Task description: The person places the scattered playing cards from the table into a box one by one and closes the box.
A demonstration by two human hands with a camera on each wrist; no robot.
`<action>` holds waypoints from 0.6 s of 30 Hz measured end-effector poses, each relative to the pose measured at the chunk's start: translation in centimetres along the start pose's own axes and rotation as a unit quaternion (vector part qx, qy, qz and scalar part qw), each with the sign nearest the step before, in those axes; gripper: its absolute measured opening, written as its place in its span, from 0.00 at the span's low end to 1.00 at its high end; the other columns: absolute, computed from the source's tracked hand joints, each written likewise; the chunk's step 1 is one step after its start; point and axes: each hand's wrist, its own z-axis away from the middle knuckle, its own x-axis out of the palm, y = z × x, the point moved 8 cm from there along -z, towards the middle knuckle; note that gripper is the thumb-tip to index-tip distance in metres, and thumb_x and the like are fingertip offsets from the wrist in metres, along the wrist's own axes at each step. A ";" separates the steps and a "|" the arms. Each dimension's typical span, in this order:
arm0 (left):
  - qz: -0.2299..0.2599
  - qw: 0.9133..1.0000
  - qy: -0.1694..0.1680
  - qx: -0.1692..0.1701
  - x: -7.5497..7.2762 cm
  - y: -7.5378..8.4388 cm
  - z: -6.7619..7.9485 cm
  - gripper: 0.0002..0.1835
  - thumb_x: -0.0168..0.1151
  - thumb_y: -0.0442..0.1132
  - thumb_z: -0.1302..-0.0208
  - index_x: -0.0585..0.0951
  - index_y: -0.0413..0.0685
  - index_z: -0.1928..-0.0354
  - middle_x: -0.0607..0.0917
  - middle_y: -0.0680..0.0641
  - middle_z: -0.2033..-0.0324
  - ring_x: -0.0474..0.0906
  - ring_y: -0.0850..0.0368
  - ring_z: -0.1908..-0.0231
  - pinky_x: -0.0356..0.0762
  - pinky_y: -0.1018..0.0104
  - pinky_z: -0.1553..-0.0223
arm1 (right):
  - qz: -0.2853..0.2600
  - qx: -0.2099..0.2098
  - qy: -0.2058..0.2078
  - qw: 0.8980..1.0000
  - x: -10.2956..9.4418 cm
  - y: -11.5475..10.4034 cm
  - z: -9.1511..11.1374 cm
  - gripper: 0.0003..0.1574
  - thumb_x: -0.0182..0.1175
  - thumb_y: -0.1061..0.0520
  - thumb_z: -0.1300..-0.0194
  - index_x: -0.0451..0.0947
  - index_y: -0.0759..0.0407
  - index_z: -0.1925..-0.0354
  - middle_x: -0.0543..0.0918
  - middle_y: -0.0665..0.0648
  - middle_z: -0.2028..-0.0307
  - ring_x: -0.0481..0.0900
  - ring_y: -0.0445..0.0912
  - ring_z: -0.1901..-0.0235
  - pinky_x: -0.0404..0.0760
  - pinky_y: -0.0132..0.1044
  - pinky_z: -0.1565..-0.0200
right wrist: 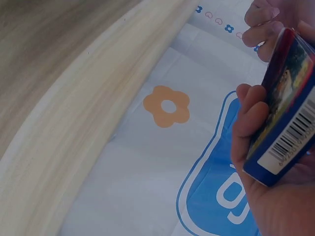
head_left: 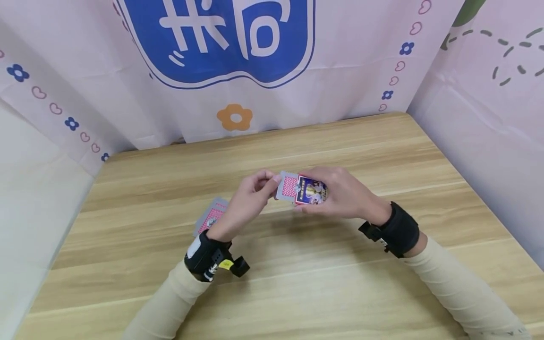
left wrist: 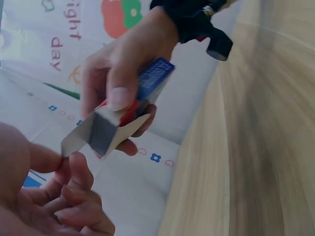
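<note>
My right hand (head_left: 344, 193) grips a playing-card box (head_left: 311, 191) above the table, its blue printed face up in the head view. In the right wrist view the box (right wrist: 290, 108) shows its barcode end. A red-backed playing card (head_left: 290, 186) sticks out of the box's left end. My left hand (head_left: 255, 193) pinches that card's outer edge between thumb and finger. The left wrist view shows the left hand (left wrist: 54, 191) at the card's edge, facing the box's open end and its pale flap (left wrist: 130, 133). How many cards are inside is hidden.
A few red-backed playing cards (head_left: 211, 218) lie overlapped on the wooden table (head_left: 297, 283), partly hidden under the left wrist. Printed cloth curtains (head_left: 272, 104) hang behind and beside the table. Each wrist wears a black strap with a small camera.
</note>
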 end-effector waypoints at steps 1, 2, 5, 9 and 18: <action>0.008 1.000 -0.005 0.002 0.0 0.0 0.0 0.16 0.50 0.54 0.30 0.76 0.49 0.58 0.80 0.46 0.69 0.69 0.55 0.72 0.65 0.66 0.74 | -0.001 0.000 0.000 1.000 0.0 0.0 0.0 0.42 0.74 0.43 0.58 0.76 0.64 0.48 0.83 0.58 0.59 0.76 0.38 0.67 0.81 0.34 0.71; 0.014 1.000 -0.011 0.005 0.0 0.0 0.0 0.15 0.51 0.53 0.30 0.76 0.49 0.59 0.79 0.46 0.69 0.70 0.55 0.71 0.66 0.66 0.73 | -0.002 -0.001 -0.001 1.000 -0.1 0.0 0.0 0.42 0.74 0.42 0.58 0.76 0.63 0.48 0.83 0.57 0.59 0.76 0.38 0.67 0.81 0.35 0.71; 0.033 0.999 -0.036 0.010 0.4 -0.1 0.0 0.14 0.53 0.53 0.31 0.76 0.49 0.60 0.78 0.45 0.67 0.71 0.53 0.67 0.68 0.64 0.69 | -0.006 -0.004 -0.002 1.000 0.0 0.0 0.0 0.42 0.74 0.42 0.59 0.77 0.62 0.49 0.83 0.55 0.60 0.76 0.37 0.68 0.80 0.34 0.72; 0.048 0.997 -0.066 0.012 1.3 -0.6 0.0 0.15 0.54 0.53 0.32 0.77 0.49 0.60 0.77 0.46 0.67 0.70 0.51 0.66 0.69 0.60 0.66 | -0.018 -0.014 -0.009 1.000 0.4 -0.3 -0.1 0.41 0.75 0.42 0.59 0.77 0.62 0.50 0.83 0.55 0.61 0.76 0.37 0.67 0.80 0.34 0.72; 0.219 0.965 -0.147 -0.011 2.5 -1.6 -0.3 0.15 0.60 0.46 0.34 0.78 0.37 0.66 0.67 0.49 0.74 0.61 0.55 0.74 0.62 0.66 0.73 | -0.058 -0.030 0.002 0.998 0.0 -0.9 -0.1 0.40 0.74 0.43 0.58 0.77 0.61 0.49 0.83 0.54 0.61 0.76 0.37 0.69 0.80 0.34 0.74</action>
